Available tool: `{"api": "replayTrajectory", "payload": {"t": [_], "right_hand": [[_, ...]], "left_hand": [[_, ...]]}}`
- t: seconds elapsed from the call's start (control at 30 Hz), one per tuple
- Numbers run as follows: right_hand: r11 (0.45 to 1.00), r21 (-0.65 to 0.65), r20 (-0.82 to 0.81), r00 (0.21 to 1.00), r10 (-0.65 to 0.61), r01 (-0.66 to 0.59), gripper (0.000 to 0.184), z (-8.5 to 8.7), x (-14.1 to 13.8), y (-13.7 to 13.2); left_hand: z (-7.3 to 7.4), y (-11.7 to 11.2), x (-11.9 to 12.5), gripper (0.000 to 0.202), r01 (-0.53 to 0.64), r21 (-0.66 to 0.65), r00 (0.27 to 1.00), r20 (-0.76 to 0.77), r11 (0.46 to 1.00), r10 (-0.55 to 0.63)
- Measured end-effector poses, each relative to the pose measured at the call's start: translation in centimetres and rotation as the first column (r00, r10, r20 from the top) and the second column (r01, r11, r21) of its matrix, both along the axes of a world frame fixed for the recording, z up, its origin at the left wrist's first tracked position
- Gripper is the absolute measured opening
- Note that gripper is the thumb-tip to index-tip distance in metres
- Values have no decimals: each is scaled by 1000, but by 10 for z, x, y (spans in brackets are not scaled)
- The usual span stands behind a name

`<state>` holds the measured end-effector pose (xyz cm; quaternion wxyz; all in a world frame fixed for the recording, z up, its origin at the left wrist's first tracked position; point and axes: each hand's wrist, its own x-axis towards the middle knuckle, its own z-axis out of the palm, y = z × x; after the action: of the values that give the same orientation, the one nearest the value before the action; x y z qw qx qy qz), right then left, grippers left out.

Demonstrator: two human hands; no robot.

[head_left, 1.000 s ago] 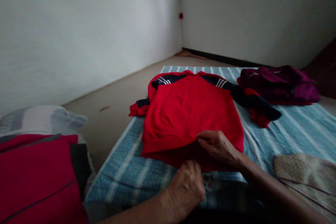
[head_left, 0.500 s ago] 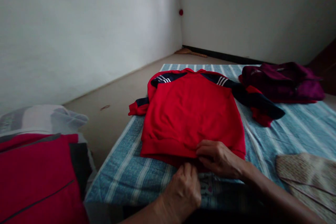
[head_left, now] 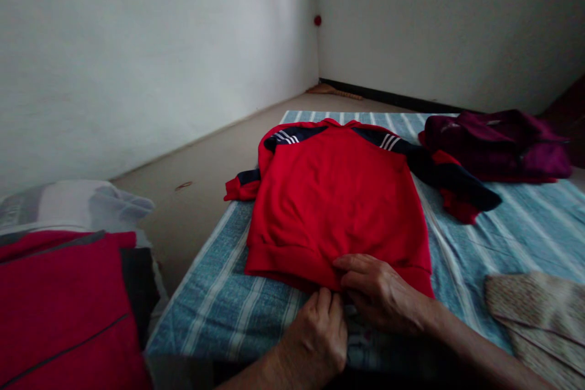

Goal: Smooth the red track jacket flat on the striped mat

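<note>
A red jacket (head_left: 338, 201) with navy shoulders and white stripes lies spread on a table covered with a blue striped cloth (head_left: 219, 292). Its collar is at the far end and its hem faces me. Both sleeves stick out sideways, the right one farther. At the middle of the hem, my left hand (head_left: 320, 329) is closed with its fingertips pinching the edge. Just right of it, my right hand (head_left: 384, 292) grips the hem, fingers on top of the fabric. Its thumb is hidden. The two hands nearly touch.
Folded purple clothing (head_left: 498, 146) sits at the table's far right. A beige knitted garment (head_left: 539, 311) lies at the near right. At left are red folded clothes (head_left: 68, 311) and a pale plastic bag (head_left: 73, 204). A broom (head_left: 333, 92) lies on the floor by the wall corner.
My right hand has drawn the middle of the jacket's hem slightly toward me, closer to my left hand. The dark opening under the hem has narrowed. My left hand has barely moved.
</note>
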<state>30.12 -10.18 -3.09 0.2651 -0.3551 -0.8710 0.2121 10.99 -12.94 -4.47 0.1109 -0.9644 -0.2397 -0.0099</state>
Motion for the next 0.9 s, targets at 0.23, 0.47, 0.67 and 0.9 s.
{"api": "replayTrajectory", "payload": {"t": [0.23, 0.47, 0.67, 0.9], "right_hand": [[997, -46, -23, 998, 61, -62, 17, 0, 2, 0], [999, 15, 62, 997, 44, -45, 16, -3, 0, -5], [992, 126, 63, 998, -15, 7, 22, -15, -5, -7], [984, 165, 74, 994, -79, 66, 22, -27, -9, -11]], "left_hand": [[-10, -7, -14, 29, -20, 64, 995, 101, 998, 14], [-15, -14, -23, 34, -66, 42, 984, 169, 997, 58], [-12, -15, -23, 37, -56, 46, 977, 211, 997, 46], [-9, -16, -26, 41, -53, 25, 951, 307, 998, 43]]}}
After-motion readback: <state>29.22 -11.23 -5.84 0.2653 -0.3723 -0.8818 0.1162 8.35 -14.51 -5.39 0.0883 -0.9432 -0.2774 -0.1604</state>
